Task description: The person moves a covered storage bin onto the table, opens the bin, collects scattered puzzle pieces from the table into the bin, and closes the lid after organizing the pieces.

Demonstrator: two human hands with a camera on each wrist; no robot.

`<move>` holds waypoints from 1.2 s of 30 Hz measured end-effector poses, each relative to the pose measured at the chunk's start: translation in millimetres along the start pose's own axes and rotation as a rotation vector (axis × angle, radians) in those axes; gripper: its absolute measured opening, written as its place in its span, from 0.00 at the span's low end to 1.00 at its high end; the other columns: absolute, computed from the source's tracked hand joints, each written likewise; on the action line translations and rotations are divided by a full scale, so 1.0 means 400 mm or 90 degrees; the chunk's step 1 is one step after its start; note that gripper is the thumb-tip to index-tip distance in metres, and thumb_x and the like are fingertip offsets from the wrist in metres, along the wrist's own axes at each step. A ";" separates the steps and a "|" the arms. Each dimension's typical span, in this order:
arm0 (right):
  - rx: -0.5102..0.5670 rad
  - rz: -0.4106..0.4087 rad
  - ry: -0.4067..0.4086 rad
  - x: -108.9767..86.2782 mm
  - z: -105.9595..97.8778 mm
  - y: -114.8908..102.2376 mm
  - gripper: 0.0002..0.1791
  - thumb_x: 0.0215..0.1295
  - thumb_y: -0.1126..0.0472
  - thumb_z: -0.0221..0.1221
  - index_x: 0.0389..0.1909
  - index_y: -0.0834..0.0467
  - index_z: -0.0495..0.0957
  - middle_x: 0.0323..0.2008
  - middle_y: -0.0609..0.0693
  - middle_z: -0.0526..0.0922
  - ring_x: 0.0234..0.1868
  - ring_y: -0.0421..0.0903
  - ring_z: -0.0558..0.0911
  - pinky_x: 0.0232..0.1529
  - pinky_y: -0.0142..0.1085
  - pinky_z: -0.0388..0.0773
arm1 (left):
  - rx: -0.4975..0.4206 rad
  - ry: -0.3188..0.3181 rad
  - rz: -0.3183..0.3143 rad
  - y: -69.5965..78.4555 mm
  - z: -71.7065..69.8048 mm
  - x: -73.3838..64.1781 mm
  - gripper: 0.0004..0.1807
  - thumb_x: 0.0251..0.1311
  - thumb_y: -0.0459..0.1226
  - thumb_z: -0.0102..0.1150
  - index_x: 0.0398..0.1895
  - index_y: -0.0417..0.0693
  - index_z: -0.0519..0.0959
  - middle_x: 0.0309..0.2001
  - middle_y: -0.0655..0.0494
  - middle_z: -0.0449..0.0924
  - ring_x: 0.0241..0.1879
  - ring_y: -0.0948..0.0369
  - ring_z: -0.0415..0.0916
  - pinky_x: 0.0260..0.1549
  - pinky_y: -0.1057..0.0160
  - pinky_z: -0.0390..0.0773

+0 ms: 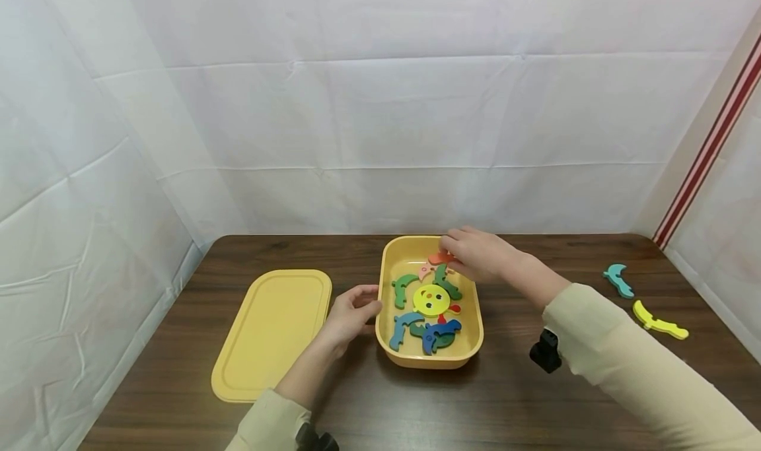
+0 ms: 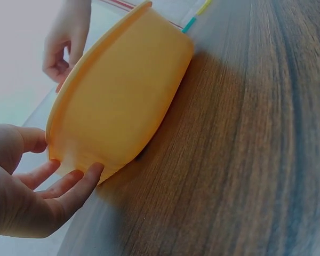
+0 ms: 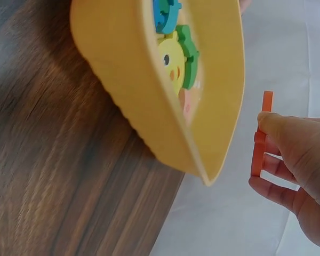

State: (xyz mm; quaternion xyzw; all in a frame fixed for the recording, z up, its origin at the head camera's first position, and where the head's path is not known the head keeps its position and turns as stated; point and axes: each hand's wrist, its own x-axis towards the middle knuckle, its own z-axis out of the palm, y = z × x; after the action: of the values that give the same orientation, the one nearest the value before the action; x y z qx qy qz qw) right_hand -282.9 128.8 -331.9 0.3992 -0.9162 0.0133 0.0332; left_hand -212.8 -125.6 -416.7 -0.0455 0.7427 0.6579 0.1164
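My right hand (image 1: 480, 255) pinches a flat orange puzzle piece (image 3: 258, 157) between thumb and fingers, above the far end of a yellow plastic tub (image 1: 479, 335). At the tub's left side my left hand (image 1: 349, 315) rests its spread fingertips on the outer wall, the thumb near the rim. Inside the tub lie a round yellow face piece (image 1: 431, 300), a pink piece (image 1: 425, 271), green pieces (image 1: 401, 290) and blue pieces (image 1: 429, 337). Small red knobs stick out beside the face piece.
A flat yellow lid (image 1: 270, 335) lies on the dark wooden table (image 1: 505, 405), left of the tub. Toward the right edge are a teal curved piece (image 1: 619, 281) and a yellow curved piece (image 1: 658, 322). White cloth (image 1: 380, 121) hangs behind the table.
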 end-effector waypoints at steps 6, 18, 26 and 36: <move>0.004 -0.001 -0.011 0.020 -0.003 -0.014 0.11 0.60 0.57 0.59 0.42 0.53 0.72 0.35 0.45 0.72 0.38 0.45 0.71 0.39 0.37 0.74 | 0.000 -0.005 0.001 -0.001 0.001 -0.002 0.21 0.61 0.34 0.53 0.58 0.41 0.69 0.53 0.40 0.74 0.47 0.51 0.77 0.35 0.56 0.82; 0.018 -0.009 -0.015 0.045 0.013 -0.032 0.11 0.59 0.56 0.61 0.41 0.53 0.73 0.34 0.45 0.73 0.36 0.44 0.71 0.39 0.36 0.75 | 0.007 -0.002 -0.001 -0.005 0.005 0.003 0.20 0.61 0.35 0.53 0.57 0.42 0.70 0.52 0.42 0.74 0.45 0.53 0.78 0.35 0.56 0.82; 0.012 -0.009 -0.023 0.057 0.024 -0.040 0.11 0.59 0.56 0.61 0.41 0.52 0.73 0.33 0.44 0.72 0.35 0.43 0.71 0.38 0.34 0.75 | 0.008 -0.002 0.002 -0.002 0.009 0.004 0.21 0.60 0.35 0.53 0.58 0.41 0.70 0.52 0.40 0.74 0.45 0.53 0.77 0.35 0.56 0.82; 0.013 -0.013 -0.038 0.071 0.031 -0.049 0.11 0.59 0.57 0.60 0.42 0.52 0.72 0.35 0.45 0.73 0.37 0.43 0.71 0.41 0.35 0.76 | 0.007 -0.007 0.003 0.000 0.010 0.009 0.21 0.61 0.35 0.53 0.58 0.41 0.70 0.52 0.41 0.74 0.46 0.52 0.77 0.35 0.56 0.82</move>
State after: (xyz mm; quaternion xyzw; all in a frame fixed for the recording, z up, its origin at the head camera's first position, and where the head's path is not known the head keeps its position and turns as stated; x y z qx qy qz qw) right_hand -288.6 93.9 -342.1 0.4091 -0.9124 0.0104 0.0017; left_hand -215.7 -121.3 -418.1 -0.0399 0.7457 0.6543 0.1191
